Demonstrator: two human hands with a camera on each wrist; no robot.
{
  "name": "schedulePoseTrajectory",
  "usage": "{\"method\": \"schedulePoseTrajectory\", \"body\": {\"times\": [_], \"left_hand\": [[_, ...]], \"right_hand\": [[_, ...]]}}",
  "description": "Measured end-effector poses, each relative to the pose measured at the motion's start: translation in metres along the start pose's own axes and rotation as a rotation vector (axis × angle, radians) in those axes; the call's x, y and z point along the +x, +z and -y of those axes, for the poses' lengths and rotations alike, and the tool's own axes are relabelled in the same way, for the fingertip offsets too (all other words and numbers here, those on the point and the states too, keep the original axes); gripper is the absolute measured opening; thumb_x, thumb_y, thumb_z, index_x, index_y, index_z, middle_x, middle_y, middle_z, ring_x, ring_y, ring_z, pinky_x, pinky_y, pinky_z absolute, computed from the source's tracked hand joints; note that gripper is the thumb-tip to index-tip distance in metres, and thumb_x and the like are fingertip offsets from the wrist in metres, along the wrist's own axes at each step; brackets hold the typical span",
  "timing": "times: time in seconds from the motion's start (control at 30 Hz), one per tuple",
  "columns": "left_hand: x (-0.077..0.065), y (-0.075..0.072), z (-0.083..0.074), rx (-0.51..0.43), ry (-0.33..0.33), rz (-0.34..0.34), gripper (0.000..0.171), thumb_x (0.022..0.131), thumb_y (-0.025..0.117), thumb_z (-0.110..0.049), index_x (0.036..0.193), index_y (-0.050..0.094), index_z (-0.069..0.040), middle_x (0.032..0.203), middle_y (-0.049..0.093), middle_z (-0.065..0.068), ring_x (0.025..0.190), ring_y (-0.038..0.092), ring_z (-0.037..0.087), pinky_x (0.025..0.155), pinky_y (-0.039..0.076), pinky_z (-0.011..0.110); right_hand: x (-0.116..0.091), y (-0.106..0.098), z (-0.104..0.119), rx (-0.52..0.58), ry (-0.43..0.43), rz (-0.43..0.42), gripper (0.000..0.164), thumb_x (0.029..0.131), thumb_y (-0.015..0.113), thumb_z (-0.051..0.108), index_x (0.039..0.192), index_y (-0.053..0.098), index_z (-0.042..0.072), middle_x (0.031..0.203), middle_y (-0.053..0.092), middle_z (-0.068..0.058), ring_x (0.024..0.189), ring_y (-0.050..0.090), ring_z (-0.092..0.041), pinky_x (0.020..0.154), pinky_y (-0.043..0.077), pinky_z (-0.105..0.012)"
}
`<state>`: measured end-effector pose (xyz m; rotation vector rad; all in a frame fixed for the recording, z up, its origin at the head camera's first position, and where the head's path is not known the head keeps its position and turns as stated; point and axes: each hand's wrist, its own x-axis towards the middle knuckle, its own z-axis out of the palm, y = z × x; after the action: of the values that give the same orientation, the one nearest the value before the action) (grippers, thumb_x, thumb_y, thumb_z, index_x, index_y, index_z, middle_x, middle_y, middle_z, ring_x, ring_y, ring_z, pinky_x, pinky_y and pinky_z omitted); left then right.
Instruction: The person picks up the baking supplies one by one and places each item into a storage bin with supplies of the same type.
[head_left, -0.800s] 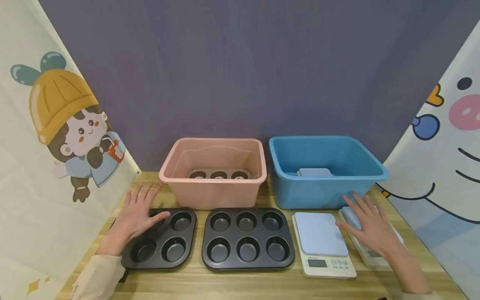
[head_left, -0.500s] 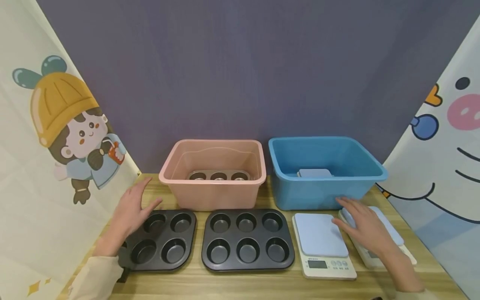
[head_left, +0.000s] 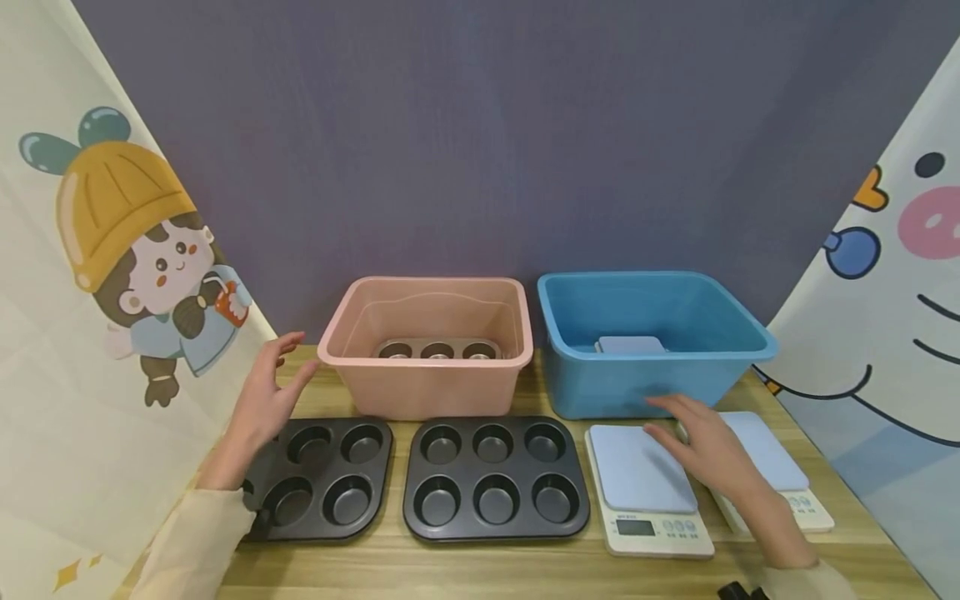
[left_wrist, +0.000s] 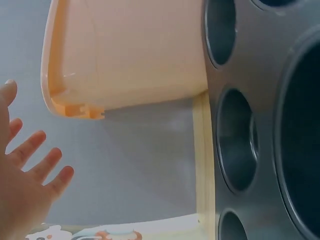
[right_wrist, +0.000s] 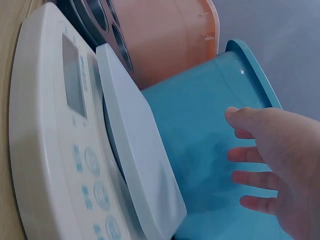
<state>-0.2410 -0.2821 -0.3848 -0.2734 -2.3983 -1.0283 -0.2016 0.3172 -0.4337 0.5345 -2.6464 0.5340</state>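
"How many dark metal muffin pans (head_left: 496, 475)?"
"Two, plus one brownish pan (head_left: 437, 349) in the pink plastic tub (head_left: 431, 390)."
"White electronic scales with pale blue tops (head_left: 643, 471)?"
"Two, plus one pale blue top (head_left: 631, 344) in the blue plastic tub (head_left: 615, 387)."
"Tubs?"
"Two."

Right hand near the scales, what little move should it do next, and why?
Maybe lower the right hand toward the scale beside a muffin pan: the hand holds nothing, its thumb overlaps that scale in the head view, and what looks like another scale sits in the blue tub.
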Motion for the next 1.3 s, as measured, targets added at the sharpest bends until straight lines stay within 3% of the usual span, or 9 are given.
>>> {"method": "schedulePoseTrajectory", "body": {"times": [0.13, 0.5, 0.8, 1.0, 1.07, 1.2, 1.3], "left_hand": [[0.007, 0.006, -0.001, -0.052, -0.009, -0.015, 0.050, 0.099, 0.061, -0.025, 0.139, 0.047, 0.002, 0.137, 0.049, 0.025, 0.129, 0.044, 0.042, 0.103, 0.036, 0.061], [0.023, 0.024, -0.001, -0.130, -0.079, 0.047, 0.051, 0.101, 0.058, -0.027, 0.142, 0.045, -0.001, 0.143, 0.041, 0.024, 0.133, 0.040, 0.042, 0.107, 0.034, 0.063], [0.023, 0.037, 0.004, -0.207, -0.101, 0.102, 0.052, 0.102, 0.056, -0.028, 0.145, 0.042, -0.002, 0.156, 0.027, 0.022, 0.141, 0.032, 0.042, 0.108, 0.033, 0.060], [0.020, 0.044, 0.004, -0.230, -0.189, 0.121, 0.066, 0.100, 0.057, -0.038, 0.154, 0.031, -0.008, 0.165, 0.010, 0.017, 0.150, 0.018, 0.039, 0.116, 0.027, 0.058], [0.018, 0.047, 0.005, -0.289, -0.220, 0.127, 0.067, 0.101, 0.055, -0.037, 0.155, 0.027, -0.009, 0.164, 0.013, 0.019, 0.149, 0.021, 0.038, 0.116, 0.027, 0.057], [0.015, 0.055, 0.008, -0.397, -0.284, 0.136, 0.064, 0.104, 0.050, -0.036, 0.156, 0.021, -0.014, 0.160, 0.021, 0.018, 0.142, 0.033, 0.032, 0.112, 0.036, 0.037], [0.015, 0.060, 0.010, -0.450, -0.305, 0.118, 0.061, 0.104, 0.049, -0.035, 0.154, 0.021, -0.015, 0.158, 0.023, 0.016, 0.138, 0.034, 0.027, 0.103, 0.035, 0.020]], "right_hand": [[0.005, 0.003, 0.008, 0.026, 0.021, 0.037, 0.038, 0.095, 0.068, 0.028, 0.128, 0.063, 0.009, 0.120, 0.066, -0.012, 0.111, 0.061, -0.037, 0.088, 0.050, -0.057], [0.015, 0.016, 0.019, 0.088, 0.036, 0.085, 0.036, 0.096, 0.066, 0.029, 0.127, 0.065, 0.012, 0.120, 0.067, -0.008, 0.112, 0.062, -0.033, 0.084, 0.052, -0.052], [0.020, 0.026, 0.025, 0.109, 0.031, 0.111, 0.035, 0.097, 0.065, 0.031, 0.126, 0.065, 0.013, 0.119, 0.068, -0.004, 0.113, 0.062, -0.029, 0.084, 0.053, -0.048], [0.022, 0.030, 0.027, 0.100, 0.005, 0.095, 0.033, 0.095, 0.067, 0.029, 0.125, 0.066, 0.014, 0.117, 0.068, -0.002, 0.110, 0.064, -0.026, 0.080, 0.055, -0.044], [0.023, 0.030, 0.028, 0.102, -0.003, 0.095, 0.033, 0.095, 0.067, 0.029, 0.125, 0.067, 0.014, 0.117, 0.068, -0.001, 0.110, 0.064, -0.025, 0.080, 0.055, -0.042], [0.026, 0.034, 0.029, 0.120, -0.010, 0.107, 0.034, 0.096, 0.067, 0.029, 0.126, 0.066, 0.013, 0.119, 0.068, -0.001, 0.112, 0.063, -0.025, 0.081, 0.055, -0.042], [0.029, 0.038, 0.030, 0.131, -0.016, 0.116, 0.034, 0.095, 0.067, 0.029, 0.126, 0.066, 0.013, 0.119, 0.068, -0.002, 0.112, 0.063, -0.025, 0.082, 0.055, -0.043]]}}
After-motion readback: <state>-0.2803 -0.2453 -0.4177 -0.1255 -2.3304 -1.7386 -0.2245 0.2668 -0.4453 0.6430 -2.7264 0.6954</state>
